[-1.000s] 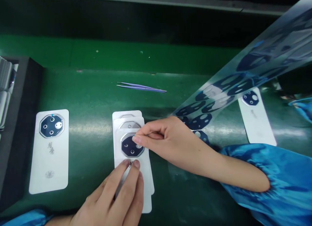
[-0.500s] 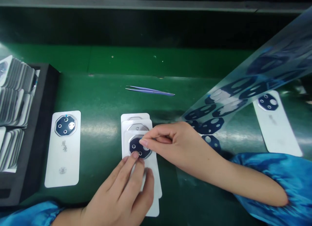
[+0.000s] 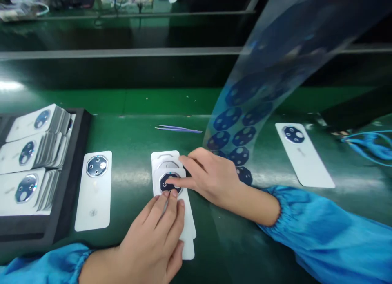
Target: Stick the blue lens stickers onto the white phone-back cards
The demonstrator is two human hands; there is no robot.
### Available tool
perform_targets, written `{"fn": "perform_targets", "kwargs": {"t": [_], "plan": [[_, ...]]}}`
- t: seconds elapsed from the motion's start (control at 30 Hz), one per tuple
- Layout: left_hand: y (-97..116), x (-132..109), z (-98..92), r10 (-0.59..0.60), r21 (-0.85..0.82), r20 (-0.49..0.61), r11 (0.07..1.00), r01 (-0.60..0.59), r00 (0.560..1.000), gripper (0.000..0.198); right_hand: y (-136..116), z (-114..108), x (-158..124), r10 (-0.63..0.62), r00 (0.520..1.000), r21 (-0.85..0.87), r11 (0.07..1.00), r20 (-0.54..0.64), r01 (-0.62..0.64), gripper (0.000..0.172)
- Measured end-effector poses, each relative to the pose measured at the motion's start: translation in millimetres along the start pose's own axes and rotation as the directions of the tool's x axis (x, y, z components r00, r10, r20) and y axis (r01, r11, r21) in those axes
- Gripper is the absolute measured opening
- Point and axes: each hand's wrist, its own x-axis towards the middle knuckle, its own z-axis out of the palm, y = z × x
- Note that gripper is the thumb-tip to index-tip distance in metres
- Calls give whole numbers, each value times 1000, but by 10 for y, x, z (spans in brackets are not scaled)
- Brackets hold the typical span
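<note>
Overlapping white phone back panels lie on the bench in front of me, the top one bearing a dark octagonal camera piece with round holes. My left hand rests on that top panel, fingers laid out and their tips at the lower edge of the octagon. Over its right side reaches my right hand, with one finger stretched onto the dark face and another apart above it. Nothing shows between these fingers. Just right of that hand hangs a clear film strip carrying rows of dark perforated pieces.
Purple tweezers lie behind the stack. Single white panels lie at left and right. A black tray at far left holds several rows of panels. Blue cord lies at far right.
The fingers of my right hand have parted from a pinch, and one now lies on the octagon. My left hand stays on the stack. The camera view has shifted, showing more of the tray.
</note>
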Motion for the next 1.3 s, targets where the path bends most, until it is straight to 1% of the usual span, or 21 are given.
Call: {"fn": "perform_targets", "kwargs": {"t": [0.07,0.13,0.2,0.27,0.4,0.47,0.53,0.6,0.67,0.7,0.73,0.77,0.8,0.87,0.9,0.97,1.03,1.1,1.17,1.23,1.3], "plan": [[-12,-4,0,-27,-51,-27,998,26,999,56,-6,-8,26,-32,999,-5,999,-18,32,46],[-35,5,5,-44,-111,-26,993,41,999,55,-1,-46,52,-30,998,-25,999,-62,28,38],[-62,22,14,-32,-160,-17,987,29,999,54,57,-109,57,41,991,4,999,-127,-41,28],[-89,38,26,-7,-184,-33,983,1,999,52,186,-191,17,137,974,66,990,-182,-127,20],[-126,54,32,-18,-160,-72,987,6,997,51,526,-411,-255,261,939,122,963,-223,-239,18],[-118,47,4,-31,-103,-86,994,22,996,54,636,-545,-459,308,932,159,947,-191,-280,21],[-61,10,-49,-40,18,-123,999,43,992,60,679,-675,-665,322,940,220,931,-114,-292,22],[65,-81,-99,-28,172,-138,984,52,990,72,682,-776,-847,291,956,291,918,-33,-269,22],[252,-241,-94,17,295,-102,955,14,995,87,679,-826,-992,242,969,351,904,51,-244,27],[356,-344,-59,47,332,-90,943,-15,995,93,683,-827,-1048,209,972,374,897,105,-234,35],[457,-457,-1,71,355,-83,934,-37,994,93,690,-815,-1093,169,971,394,892,167,-223,46],[553,-575,74,66,374,-110,927,-20,992,83,701,-792,-1125,123,965,408,888,231,-210,56],[641,-692,160,19,386,-163,921,46,986,67,711,-763,-1148,74,956,417,888,284,-193,63],[793,-897,320,-34,362,-268,922,134,963,42,723,-704,-1166,-6,947,417,899,322,-137,64],[860,-977,379,-51,332,-314,930,160,948,37,722,-682,-1166,-30,948,406,908,316,-106,59],[972,-1087,427,-61,255,-380,952,167,923,40,705,-658,-1158,-61,958,369,928,280,-49,49],[1041,-1141,388,-86,173,-441,969,179,893,50,684,-654,-1151,-78,967,336,942,243,-8,43],[1043,-1166,288,-135,106,-504,971,216,853,56,674,-648,-1154,-84,973,322,947,216,11,43],[950,-1176,164,-171,77,-565,963,258,807,58,676,-632,-1166,-87,977,329,944,197,18,44],[745,-1176,37,-176,91,-606,953,288,775,59,681,-609,-1179,-84,981,338,941,177,19,46],[444,-1163,-86,-175,118,-610,944,308,773,61,683,-587,-1186,-79,984,345,938,161,19,46]]}}
